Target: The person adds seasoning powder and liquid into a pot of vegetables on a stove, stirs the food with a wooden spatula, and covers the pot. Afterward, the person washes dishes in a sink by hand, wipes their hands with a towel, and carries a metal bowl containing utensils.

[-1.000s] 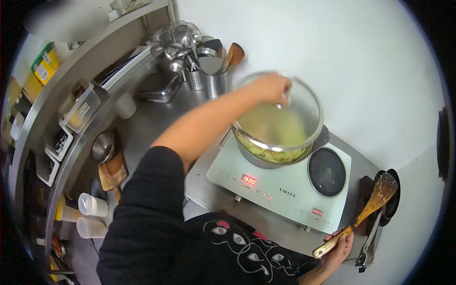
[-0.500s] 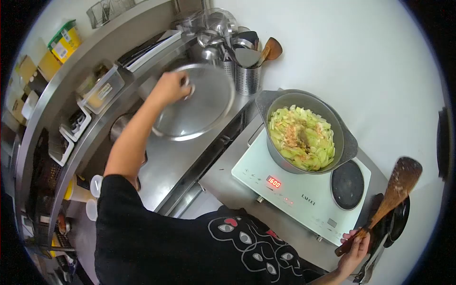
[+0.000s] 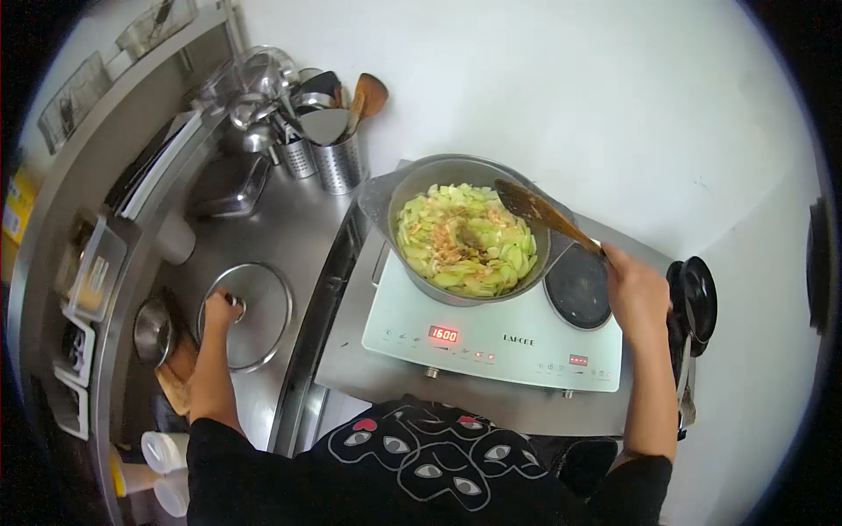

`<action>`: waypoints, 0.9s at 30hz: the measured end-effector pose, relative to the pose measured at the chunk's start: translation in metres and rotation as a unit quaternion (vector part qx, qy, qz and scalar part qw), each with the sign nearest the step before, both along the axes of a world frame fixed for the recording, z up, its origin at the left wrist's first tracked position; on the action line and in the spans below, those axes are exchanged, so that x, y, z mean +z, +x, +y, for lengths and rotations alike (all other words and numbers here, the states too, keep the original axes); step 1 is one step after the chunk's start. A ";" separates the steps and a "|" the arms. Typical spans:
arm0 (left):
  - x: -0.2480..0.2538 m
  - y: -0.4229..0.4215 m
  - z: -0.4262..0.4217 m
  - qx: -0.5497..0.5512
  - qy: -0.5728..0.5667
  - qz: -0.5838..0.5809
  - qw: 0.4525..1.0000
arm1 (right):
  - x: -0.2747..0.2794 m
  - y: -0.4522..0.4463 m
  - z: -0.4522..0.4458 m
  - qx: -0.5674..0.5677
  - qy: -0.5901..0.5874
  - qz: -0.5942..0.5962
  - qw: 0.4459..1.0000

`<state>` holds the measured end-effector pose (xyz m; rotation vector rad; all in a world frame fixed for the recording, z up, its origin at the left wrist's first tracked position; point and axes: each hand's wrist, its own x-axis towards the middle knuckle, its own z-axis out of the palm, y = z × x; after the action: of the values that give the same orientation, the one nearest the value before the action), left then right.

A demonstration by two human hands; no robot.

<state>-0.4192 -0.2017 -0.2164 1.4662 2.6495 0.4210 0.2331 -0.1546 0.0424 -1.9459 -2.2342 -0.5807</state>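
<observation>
My left hand [image 3: 224,309] is closed round the knob of a round glass lid [image 3: 265,320] with a metal rim, low over or on the steel counter at the left. In my right hand [image 3: 633,285] is the handle of a wooden spatula [image 3: 548,213]. Its blade hangs over the right side of a grey pot [image 3: 379,203], near the food. Pale green sliced vegetables [image 3: 504,263] fill the pot, with a brownish seasoning heaped in the middle. The pot stands on the left plate of a white two-plate cooktop [image 3: 491,346], whose left display reads 1600.
Perforated steel holders [image 3: 338,165] with ladles and spatulas stand behind the lid. A steel bowl [image 3: 154,331] and a wooden board [image 3: 178,377] lie left of it. Dark pans [image 3: 699,302] hang or stand at the far right. A black hotplate [image 3: 577,285] adjoins the pot.
My left hand has lowered the lid towards the near part of the counter. My right hand has brought the spatula up and left, over the pot. The view has shifted to the right.
</observation>
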 end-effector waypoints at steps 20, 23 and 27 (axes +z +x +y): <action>0.138 0.232 0.163 -0.180 0.155 -0.418 0.877 | -0.014 -0.078 0.161 0.061 -0.180 -0.243 0.951; 0.136 0.232 0.162 -0.169 0.166 -0.454 0.859 | -0.022 -0.056 0.167 0.094 -0.175 -0.225 0.954; 0.138 0.236 0.163 -0.153 0.172 -0.457 0.859 | -0.025 -0.057 0.137 0.141 -0.140 -0.221 0.955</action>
<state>-0.1835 -0.0390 -0.0788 1.2529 1.6103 1.2295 0.1760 -0.0173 0.0174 -1.6815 -2.9501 -0.7539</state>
